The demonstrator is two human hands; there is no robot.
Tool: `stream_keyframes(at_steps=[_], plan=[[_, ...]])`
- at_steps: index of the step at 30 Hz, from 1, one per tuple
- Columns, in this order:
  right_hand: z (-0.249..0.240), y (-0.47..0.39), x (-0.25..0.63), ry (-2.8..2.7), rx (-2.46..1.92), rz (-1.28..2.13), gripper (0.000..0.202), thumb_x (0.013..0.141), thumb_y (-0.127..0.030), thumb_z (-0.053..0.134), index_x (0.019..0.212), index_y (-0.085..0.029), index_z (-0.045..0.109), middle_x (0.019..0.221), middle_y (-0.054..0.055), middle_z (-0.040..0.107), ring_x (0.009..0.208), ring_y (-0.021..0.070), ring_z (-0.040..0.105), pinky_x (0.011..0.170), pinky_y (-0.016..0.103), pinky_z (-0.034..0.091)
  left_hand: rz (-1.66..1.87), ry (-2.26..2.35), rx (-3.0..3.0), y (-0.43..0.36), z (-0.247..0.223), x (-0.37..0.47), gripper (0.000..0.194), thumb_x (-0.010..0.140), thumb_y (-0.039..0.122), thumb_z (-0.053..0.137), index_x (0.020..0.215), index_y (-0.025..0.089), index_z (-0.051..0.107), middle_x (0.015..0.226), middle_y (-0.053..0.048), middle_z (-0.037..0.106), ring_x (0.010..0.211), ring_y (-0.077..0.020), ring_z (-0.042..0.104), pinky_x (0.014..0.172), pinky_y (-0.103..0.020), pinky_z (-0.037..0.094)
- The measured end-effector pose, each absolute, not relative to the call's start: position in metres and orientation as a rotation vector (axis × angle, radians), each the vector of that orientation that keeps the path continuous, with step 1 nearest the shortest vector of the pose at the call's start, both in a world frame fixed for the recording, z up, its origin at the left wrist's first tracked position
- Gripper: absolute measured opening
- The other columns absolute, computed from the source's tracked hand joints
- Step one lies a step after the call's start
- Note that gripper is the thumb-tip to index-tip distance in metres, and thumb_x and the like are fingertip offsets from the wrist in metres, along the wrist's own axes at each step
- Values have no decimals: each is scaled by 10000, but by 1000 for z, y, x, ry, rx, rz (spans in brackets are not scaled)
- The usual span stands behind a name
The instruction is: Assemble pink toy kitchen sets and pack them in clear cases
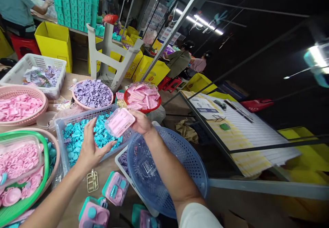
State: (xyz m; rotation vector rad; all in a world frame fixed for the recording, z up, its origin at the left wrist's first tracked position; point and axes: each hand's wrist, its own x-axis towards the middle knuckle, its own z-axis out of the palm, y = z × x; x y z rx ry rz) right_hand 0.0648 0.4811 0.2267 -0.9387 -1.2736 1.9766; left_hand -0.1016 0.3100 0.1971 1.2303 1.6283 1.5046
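Observation:
My right hand [141,121] grips a small clear plastic case with a pink panel [121,122] by its right edge, tilted above a blue basket. My left hand [90,144] is spread with thumb and fingers apart, holding nothing, over the front of that basket. Turquoise plastic pieces [77,132] fill the blue rectangular basket [59,127] below both hands. Nearer me on the table lie a beige sprue of small parts [92,181] and pink-and-turquoise toy sets [117,188], [94,214]. A round blue basket [190,146] with clear packaging inside sits under my right forearm.
Around the table stand a bowl of purple pieces [92,93], a red bowl of pink pieces [144,96], a pink basket [33,116] and a green-rimmed basket [45,166]. An upturned grey stool [110,58] and a slanting metal pole [174,31] rise behind. Other people work beyond.

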Motion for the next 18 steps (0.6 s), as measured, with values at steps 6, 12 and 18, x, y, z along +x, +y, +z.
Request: stream_keyframes(at_steps=[6,12,18], plan=[[193,429,36,-1262,-918,2158,335,754,-451,793,856,-186,614,757,-20,629,687,117,559,637,229,451,1412,1603,1258,310,179,-99,825,746,559,774,1403,174,456,1342,-169,588,1235,-332,587,1059,-514,475],[164,404,27,-1346,-927,2165,739,662,-757,763,1183,-276,554,1015,6,623,866,181,593,750,307,481,1489,1437,813,311,155,-97,645,761,593,739,1208,170,546,1199,-114,660,1140,-272,642,1015,-421,501],[152,400,25,-1630,-1092,1823,786,666,-838,686,1144,-221,595,964,13,584,887,173,534,834,321,429,1453,1482,748,317,143,-97,671,683,636,770,1120,153,611,1033,-80,705,976,-251,660,893,-377,516]])
